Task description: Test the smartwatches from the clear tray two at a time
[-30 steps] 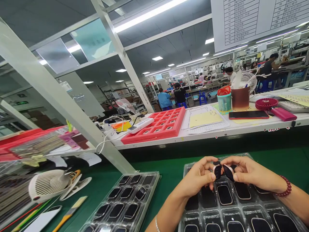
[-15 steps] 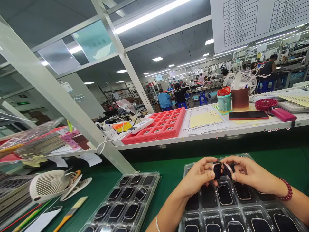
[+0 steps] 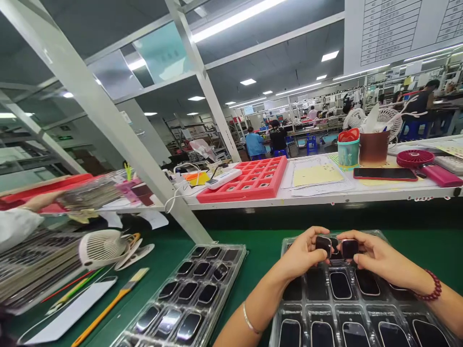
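My left hand pinches a small dark watch case by its edges. My right hand, with a red bead bracelet on the wrist, pinches a second watch case right beside the first. Both cases are held face toward me, almost touching, just above the far end of a clear plastic tray with several dark watch cases in its pockets. A second such tray lies to the left on the green mat.
A small white fan, a brush and a white card lie at left. A co-worker's sleeve and hand reach in at far left. On the white shelf behind stand a red tray, papers, a phone and cups.
Both hands turned the two watch cases to face me and brought them side by side. The view shifted left, and a co-worker's arm came into sight at far left.
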Motion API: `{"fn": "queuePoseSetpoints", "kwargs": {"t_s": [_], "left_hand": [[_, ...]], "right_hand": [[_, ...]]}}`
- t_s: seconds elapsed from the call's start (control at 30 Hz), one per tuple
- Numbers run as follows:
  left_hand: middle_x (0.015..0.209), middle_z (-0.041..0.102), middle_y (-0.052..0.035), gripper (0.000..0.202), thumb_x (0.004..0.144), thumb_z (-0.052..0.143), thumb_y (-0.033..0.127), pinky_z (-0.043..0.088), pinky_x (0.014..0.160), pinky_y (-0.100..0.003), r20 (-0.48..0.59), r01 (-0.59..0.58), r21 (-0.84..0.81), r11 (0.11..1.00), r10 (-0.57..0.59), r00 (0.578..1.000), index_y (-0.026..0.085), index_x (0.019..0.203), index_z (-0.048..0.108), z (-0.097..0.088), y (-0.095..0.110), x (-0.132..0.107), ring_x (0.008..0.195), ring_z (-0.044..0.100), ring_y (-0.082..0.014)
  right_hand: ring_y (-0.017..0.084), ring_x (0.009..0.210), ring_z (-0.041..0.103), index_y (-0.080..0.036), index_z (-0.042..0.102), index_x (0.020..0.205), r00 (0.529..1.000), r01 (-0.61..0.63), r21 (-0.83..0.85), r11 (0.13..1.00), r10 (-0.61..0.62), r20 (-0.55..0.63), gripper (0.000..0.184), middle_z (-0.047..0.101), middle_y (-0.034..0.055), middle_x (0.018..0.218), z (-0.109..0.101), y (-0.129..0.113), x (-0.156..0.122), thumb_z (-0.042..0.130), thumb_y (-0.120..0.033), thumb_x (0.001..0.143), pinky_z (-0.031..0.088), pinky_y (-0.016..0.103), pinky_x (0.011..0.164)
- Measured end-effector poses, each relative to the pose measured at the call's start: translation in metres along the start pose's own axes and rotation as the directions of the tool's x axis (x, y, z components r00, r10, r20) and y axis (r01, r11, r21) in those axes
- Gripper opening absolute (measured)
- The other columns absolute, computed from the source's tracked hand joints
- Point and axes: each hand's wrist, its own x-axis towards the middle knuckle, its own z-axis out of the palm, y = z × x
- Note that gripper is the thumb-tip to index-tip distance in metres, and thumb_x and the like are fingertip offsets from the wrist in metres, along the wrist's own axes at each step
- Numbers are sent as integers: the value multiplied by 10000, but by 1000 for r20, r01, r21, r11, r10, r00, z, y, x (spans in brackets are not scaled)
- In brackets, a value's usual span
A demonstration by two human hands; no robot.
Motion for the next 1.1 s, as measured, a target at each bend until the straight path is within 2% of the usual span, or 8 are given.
{"fn": "queuePoseSetpoints", "kwargs": {"t_s": [0.2, 0.33, 0.47, 0.57, 0.7, 0.87, 1.0, 1.1], "left_hand": [[811, 658, -58, 247, 781, 570, 266, 453, 607, -256, -87, -76, 222, 972, 97, 991, 137, 991, 560, -6, -6, -3, 649, 622, -138], [803, 674, -56, 106, 763, 590, 220, 477, 742, -296, -156, -54, 363, 930, 117, 981, 142, 830, 617, -18, 0, -31, 766, 629, -167], [1027, 686, -76, 66, 740, 634, 198, 407, 969, -380, -195, -7, 571, 821, 144, 970, 176, 787, 675, -27, 5, -62, 1043, 588, -238], [1177, 633, -105, 109, 758, 616, 192, 288, 1080, -466, -244, 38, 694, 719, 186, 952, 188, 844, 682, -29, 5, -76, 1223, 472, -289], [1223, 596, -121, 214, 799, 536, 153, 309, 1071, -464, -210, 24, 777, 628, 223, 952, 190, 964, 667, -22, 8, -73, 1233, 462, -270], [1248, 601, -85, 146, 722, 652, 166, 282, 1103, -451, 45, -148, 768, 624, 178, 983, 217, 854, 687, 14, 11, -39, 1260, 456, -274], [1165, 633, -109, 224, 550, 773, 153, 280, 1086, -509, 114, -203, 678, 706, 172, 979, 179, 714, 622, 38, 10, -19, 1238, 462, -353], [976, 669, -79, 187, 628, 696, 148, 434, 938, -430, 57, -173, 549, 818, 170, 984, 176, 765, 572, 42, 13, -10, 1013, 608, -272]], "right_hand": [[207, 797, 649, -200, 573, 1004, 999, 9, -200, 980, -16, -35, 181, 681, 50, 918, -3, 2, 5, 496, -302, 876, 515, 332, 678], [204, 817, 633, -205, 586, 856, 990, 128, -601, 789, -141, 25, 109, 685, 36, 878, 16, -14, 13, 494, -262, 870, 478, 328, 750], [183, 725, 635, -208, 609, 852, 987, 162, -665, 729, -122, 107, 143, 697, 21, 807, 53, -21, 25, 483, -268, 880, 468, 276, 657], [211, 759, 631, -206, 635, 809, 986, 166, -734, 658, -123, 113, 159, 690, 39, 808, 61, -20, 27, 498, -260, 867, 440, 292, 660], [235, 742, 611, -211, 627, 692, 988, 150, -827, 541, -109, 108, 206, 667, 54, 764, 34, -22, 15, 484, -207, 840, 392, 311, 637], [263, 668, 593, -201, 598, 606, 997, 82, -884, 461, -26, 78, 133, 625, 71, 703, -4, -22, -12, 588, -227, 736, 362, 318, 577], [240, 748, 593, -212, 564, 738, 995, 96, -852, 515, -14, 103, 40, 625, 48, 819, -11, -19, -32, 599, -208, 719, 420, 325, 644], [203, 774, 608, -223, 459, 746, 994, 98, -767, 634, -20, 110, 102, 633, 27, 844, -15, -16, -36, 551, -221, 789, 470, 296, 662]]}}
